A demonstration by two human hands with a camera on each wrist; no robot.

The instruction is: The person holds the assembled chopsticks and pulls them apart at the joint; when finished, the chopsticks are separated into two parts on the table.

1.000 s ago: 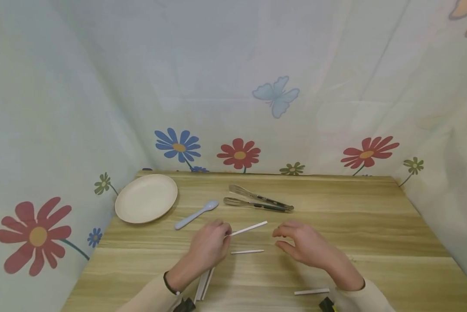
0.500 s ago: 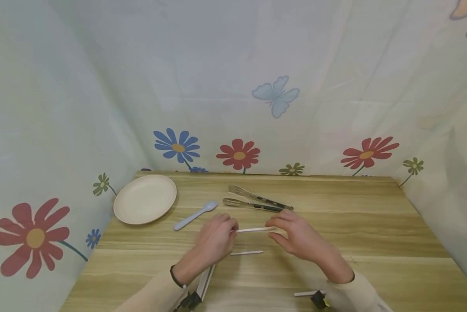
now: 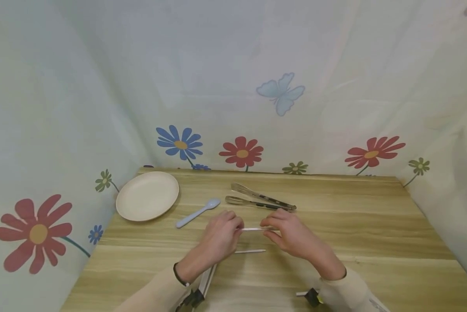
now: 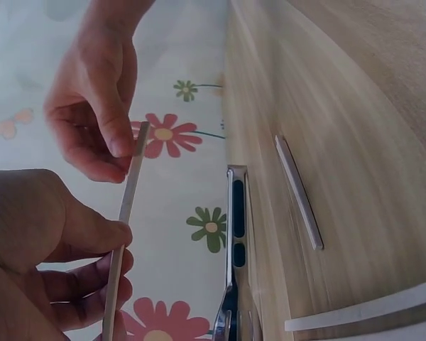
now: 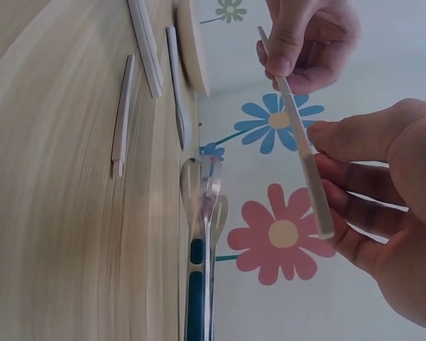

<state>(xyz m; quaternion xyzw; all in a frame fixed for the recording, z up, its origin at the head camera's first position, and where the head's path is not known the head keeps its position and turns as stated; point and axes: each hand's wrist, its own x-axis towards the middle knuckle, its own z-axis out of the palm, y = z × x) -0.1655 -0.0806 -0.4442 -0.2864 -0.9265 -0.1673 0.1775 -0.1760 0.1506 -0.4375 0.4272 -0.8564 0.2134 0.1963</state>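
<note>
Cream in colour, a plate (image 3: 147, 196) sits near the left edge of the table (image 3: 373, 216), the left hand (image 3: 219, 236) pinches a raised white stick (image 3: 252, 229), and the right hand (image 3: 293, 236) pinches its right part, seemingly a two-handed handling step whose next move needs a steady grip, with more room rightward.

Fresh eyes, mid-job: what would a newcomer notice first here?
Probably the pale stick bridging the left hand and right hand, front and centre. Next, likely the round cream plate at the table's far left and the tongs just beyond the hands. The backdrop's large red flower, far left, also stands out.
</note>
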